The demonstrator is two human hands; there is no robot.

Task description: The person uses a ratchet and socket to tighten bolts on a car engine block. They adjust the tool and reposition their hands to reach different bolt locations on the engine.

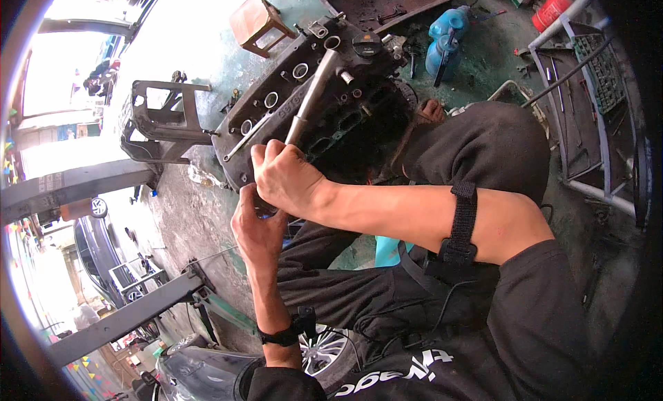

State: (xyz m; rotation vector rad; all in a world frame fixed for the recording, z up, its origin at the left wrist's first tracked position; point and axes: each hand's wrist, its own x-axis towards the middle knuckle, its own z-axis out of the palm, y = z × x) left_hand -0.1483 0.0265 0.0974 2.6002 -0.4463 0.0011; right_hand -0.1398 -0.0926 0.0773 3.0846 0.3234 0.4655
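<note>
A dark engine with a valve cover (269,114) stands in front of me, a row of round openings along its top. My right hand (289,180) is closed in a fist over its near left end, at the lower end of a long silver bar-shaped tool (314,94) that slants up across the cover. Just below and touching it, my left hand (257,225) has its fingers curled; what they hold is hidden. Beside the silver tool, a slim spanner (250,139) lies along the cover's left edge.
A black oil cap (367,44) sits on the engine's far end. Around it stand a small stool (261,23), a grey plastic stool (162,118), a dirty tray (387,7), a blue spray bottle (442,56) and a tool rack (587,104). A car wheel (328,349) shows below.
</note>
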